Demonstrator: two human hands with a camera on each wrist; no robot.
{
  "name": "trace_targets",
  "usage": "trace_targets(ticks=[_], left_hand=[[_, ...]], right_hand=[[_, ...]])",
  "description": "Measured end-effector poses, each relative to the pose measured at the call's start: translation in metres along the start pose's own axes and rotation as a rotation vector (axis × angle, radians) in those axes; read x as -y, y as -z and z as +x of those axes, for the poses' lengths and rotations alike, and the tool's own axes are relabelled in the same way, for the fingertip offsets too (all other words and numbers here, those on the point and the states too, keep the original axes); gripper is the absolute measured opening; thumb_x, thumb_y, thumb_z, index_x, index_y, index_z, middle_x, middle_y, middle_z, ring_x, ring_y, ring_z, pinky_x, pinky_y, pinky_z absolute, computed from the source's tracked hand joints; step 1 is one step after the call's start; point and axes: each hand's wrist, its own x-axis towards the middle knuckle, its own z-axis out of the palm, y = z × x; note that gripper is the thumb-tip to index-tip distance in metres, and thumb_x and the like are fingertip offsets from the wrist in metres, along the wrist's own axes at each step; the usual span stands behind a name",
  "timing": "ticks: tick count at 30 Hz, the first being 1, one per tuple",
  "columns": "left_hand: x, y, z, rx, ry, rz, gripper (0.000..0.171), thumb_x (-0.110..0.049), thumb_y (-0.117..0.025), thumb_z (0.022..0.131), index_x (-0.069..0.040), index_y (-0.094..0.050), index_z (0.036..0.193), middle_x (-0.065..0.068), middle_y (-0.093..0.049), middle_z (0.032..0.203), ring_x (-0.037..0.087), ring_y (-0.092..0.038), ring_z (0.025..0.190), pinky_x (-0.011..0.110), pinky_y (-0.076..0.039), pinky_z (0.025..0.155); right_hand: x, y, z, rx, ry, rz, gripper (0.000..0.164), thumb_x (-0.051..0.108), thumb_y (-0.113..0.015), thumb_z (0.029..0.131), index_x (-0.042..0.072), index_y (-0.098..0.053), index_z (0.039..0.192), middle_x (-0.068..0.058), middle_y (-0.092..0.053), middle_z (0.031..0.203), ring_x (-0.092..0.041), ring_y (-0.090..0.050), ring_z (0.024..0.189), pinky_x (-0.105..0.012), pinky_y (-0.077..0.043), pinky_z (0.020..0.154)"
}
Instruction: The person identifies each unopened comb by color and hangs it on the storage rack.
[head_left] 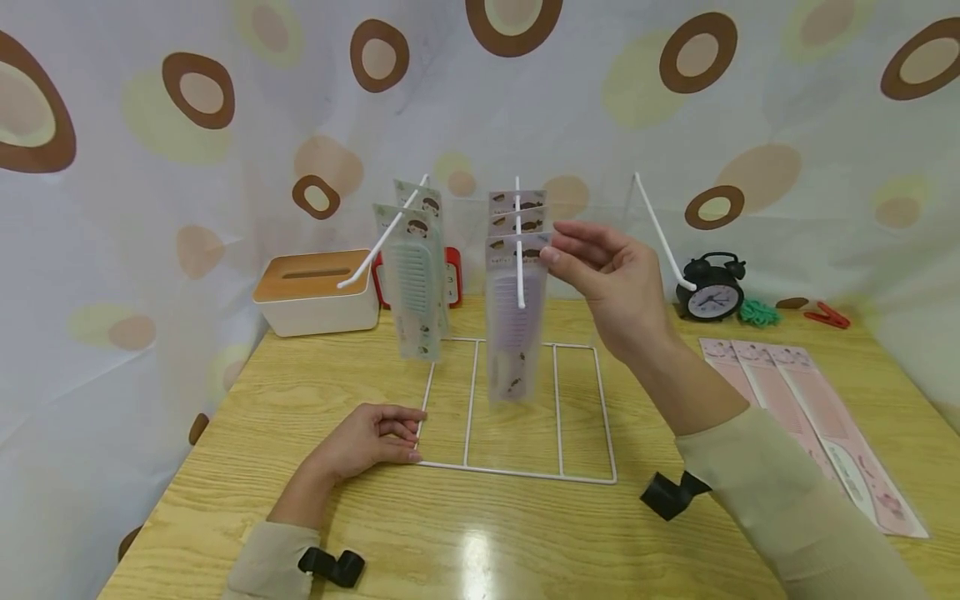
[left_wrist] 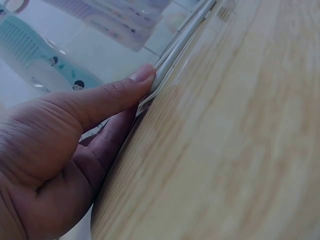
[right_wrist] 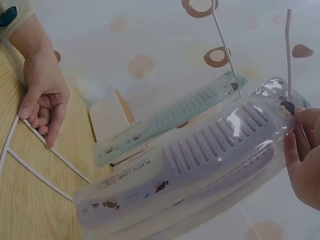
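My right hand (head_left: 622, 283) pinches the upper right edge of the front purple comb pack (head_left: 513, 325) between thumb and fingers. That pack hangs on the middle prong of a white wire rack (head_left: 517, 476), with two more purple packs behind it. In the right wrist view, the purple comb (right_wrist: 220, 142) shows through its clear wrapper, the right fingers at its card end. Green comb packs (head_left: 415, 283) hang from the left prong. Down at the base, my left hand (head_left: 378, 440) holds the rack's front left corner, its thumb (left_wrist: 142, 73) on the white wire.
Behind the rack stand a white tissue box (head_left: 318, 312) with a wooden lid and a red-framed object (head_left: 453, 271), partly hidden. To the right are a black alarm clock (head_left: 711, 296), a green coil (head_left: 759, 313), a red clip (head_left: 827, 315) and several flat pink packs (head_left: 821, 400).
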Motion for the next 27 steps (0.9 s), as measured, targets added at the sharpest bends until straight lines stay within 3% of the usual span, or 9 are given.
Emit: trace_targets(ticks=[6, 13, 16, 23, 27], left_hand=[[0.000, 0.000, -0.001, -0.006, 0.002, 0.004, 0.061, -0.005, -0.082, 0.082, 0.008, -0.056, 0.135, 0.020, -0.064, 0.111, 0.011, -0.067, 0.090, 0.023, -0.060, 0.082], [0.000, 0.000, 0.000, -0.001, 0.002, 0.003, 0.061, -0.005, -0.081, 0.082, 0.008, -0.056, 0.135, 0.020, -0.064, 0.111, 0.012, -0.068, 0.091, 0.023, -0.060, 0.082], [0.000, 0.000, 0.000, -0.001, 0.001, 0.006, 0.061, -0.006, -0.082, 0.082, 0.008, -0.056, 0.135, 0.020, -0.065, 0.112, 0.012, -0.068, 0.091, 0.023, -0.060, 0.082], [0.000, 0.002, -0.001, -0.002, -0.007, -0.001, 0.060, -0.005, -0.081, 0.082, 0.008, -0.057, 0.135, 0.020, -0.064, 0.110, 0.011, -0.068, 0.091, 0.023, -0.060, 0.082], [0.001, 0.001, -0.001, -0.002, -0.008, 0.002, 0.060, -0.005, -0.081, 0.082, 0.008, -0.057, 0.135, 0.018, -0.064, 0.109, 0.012, -0.068, 0.091, 0.023, -0.060, 0.082]], right_hand=[[-0.004, 0.017, 0.000, 0.081, 0.006, -0.046, 0.037, -0.001, -0.072, 0.089, 0.004, -0.066, 0.125, 0.003, -0.075, 0.104, -0.009, -0.072, 0.097, -0.023, -0.058, 0.090], [-0.007, 0.053, 0.000, 0.214, -0.099, -0.204, 0.038, 0.008, -0.068, 0.095, 0.017, -0.064, 0.132, 0.010, -0.072, 0.115, -0.006, -0.069, 0.105, -0.019, -0.057, 0.087], [-0.011, 0.071, -0.001, 0.228, -0.118, -0.280, 0.039, 0.010, -0.070, 0.094, 0.018, -0.064, 0.132, 0.011, -0.072, 0.116, -0.007, -0.069, 0.102, -0.020, -0.058, 0.083], [-0.028, 0.123, 0.000, 0.221, -0.128, -0.470, 0.040, 0.012, -0.071, 0.093, 0.005, -0.063, 0.131, 0.011, -0.074, 0.113, -0.008, -0.073, 0.093, -0.025, -0.060, 0.077], [-0.039, 0.155, 0.000, 0.217, -0.157, -0.545, 0.039, 0.013, -0.070, 0.095, 0.006, -0.062, 0.132, 0.015, -0.074, 0.112, -0.005, -0.072, 0.092, -0.024, -0.060, 0.076]])
